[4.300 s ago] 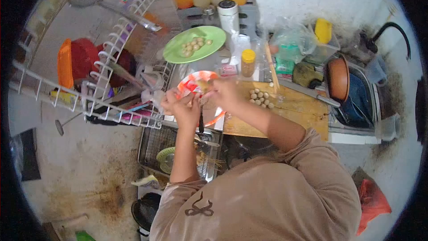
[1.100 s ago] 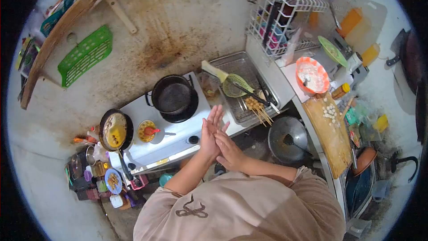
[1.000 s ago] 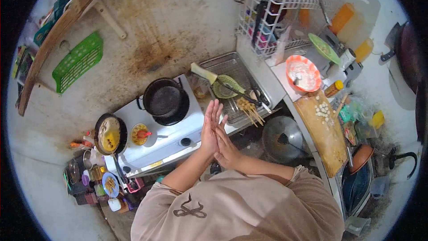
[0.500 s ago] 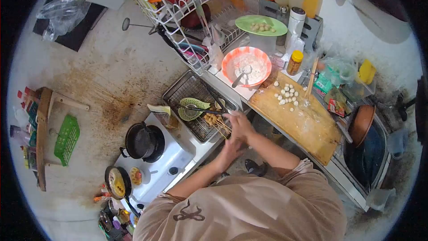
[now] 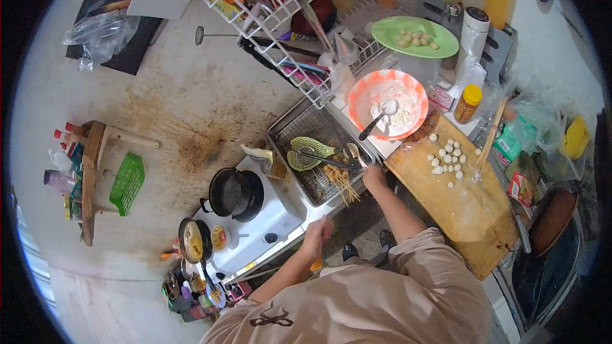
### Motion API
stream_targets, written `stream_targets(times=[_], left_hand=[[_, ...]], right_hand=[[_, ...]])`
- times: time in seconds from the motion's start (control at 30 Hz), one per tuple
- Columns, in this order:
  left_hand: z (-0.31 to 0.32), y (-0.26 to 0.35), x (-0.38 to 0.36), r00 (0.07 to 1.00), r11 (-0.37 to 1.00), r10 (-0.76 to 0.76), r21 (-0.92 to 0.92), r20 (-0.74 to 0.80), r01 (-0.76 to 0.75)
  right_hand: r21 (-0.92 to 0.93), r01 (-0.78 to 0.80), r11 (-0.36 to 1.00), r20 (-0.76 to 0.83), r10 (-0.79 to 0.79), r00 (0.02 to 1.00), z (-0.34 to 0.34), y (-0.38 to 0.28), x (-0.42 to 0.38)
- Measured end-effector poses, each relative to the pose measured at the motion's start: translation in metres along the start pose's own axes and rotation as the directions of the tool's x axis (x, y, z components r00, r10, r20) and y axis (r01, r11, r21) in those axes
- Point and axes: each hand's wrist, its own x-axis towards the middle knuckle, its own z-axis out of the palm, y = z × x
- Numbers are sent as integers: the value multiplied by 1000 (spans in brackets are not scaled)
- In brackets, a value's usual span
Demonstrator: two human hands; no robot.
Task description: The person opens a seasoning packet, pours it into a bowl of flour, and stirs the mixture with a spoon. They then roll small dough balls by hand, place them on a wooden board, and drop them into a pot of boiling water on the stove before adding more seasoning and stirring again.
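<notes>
My right hand (image 5: 373, 178) is at the right edge of the wire-racked metal tray (image 5: 287, 129), closed around the pale handle of a spoon (image 5: 352, 150) whose head rests over the tray. My left hand (image 5: 317, 237) is curled closed in front of the counter edge, near the white stove; its palm side is hidden. On the rack lie a light-green slotted strainer (image 5: 312, 146), a black-handled utensil (image 5: 335, 162) and several skewers of browned food (image 5: 341, 181), their sticks jutting over the tray's front edge.
A wooden board (image 5: 446, 197) bears several white dough balls (image 5: 451, 153). Behind it are an orange-rimmed flour bowl (image 5: 358, 109) and a green plate (image 5: 386, 32). To the left, a black pan (image 5: 228, 192) sits on the stove (image 5: 271, 216), beside a smaller frying pan (image 5: 205, 240).
My hands, together before, have separated. The right has reached to the spoon at the tray's right side, and the left has drawn back toward my body. The whole view has shifted.
</notes>
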Motion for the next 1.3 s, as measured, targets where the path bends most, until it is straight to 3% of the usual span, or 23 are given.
stream_targets(times=[0.1,0.2,0.3,0.4,0.57,0.77,0.9,1.0,1.03,1.17,1.3], left_hand=[[-2,2,-4,999,996,-47,-71,13,47],[3,4,-9,997,989,-64,-127,52,70],[6,-3,-8,994,987,-99,-119,49,104],[10,-1,-6,994,992,-64,-106,94,74],[18,0,-2,996,989,-30,-139,90,42],[11,5,-17,981,995,-1,-99,196,20],[-29,-6,-27,983,997,-3,-81,181,18],[-67,8,-48,988,995,16,-99,150,-1],[-85,5,-54,974,988,103,-131,204,-77],[-160,-2,-82,895,977,212,-76,391,-198],[-227,-5,-114,885,971,239,-113,400,-211]], right_hand=[[-149,88,985,-42,-95,995,-14,-12,-18],[-387,233,892,28,-241,970,-26,-16,-34],[-406,346,846,-154,-437,886,-19,-1,-39],[-348,402,847,-290,-505,813,-36,-1,-61],[-201,428,881,-323,-472,820,-48,6,-83],[49,461,886,-413,-403,817,-51,-19,-98],[173,495,851,-331,-423,843,-55,-78,-118],[144,619,772,-324,-554,767,-42,-137,-137],[131,602,788,-245,-563,790,-35,-158,-144],[72,714,696,-103,-707,700,21,-245,-169],[-270,740,617,103,-745,659,96,-316,-169]])
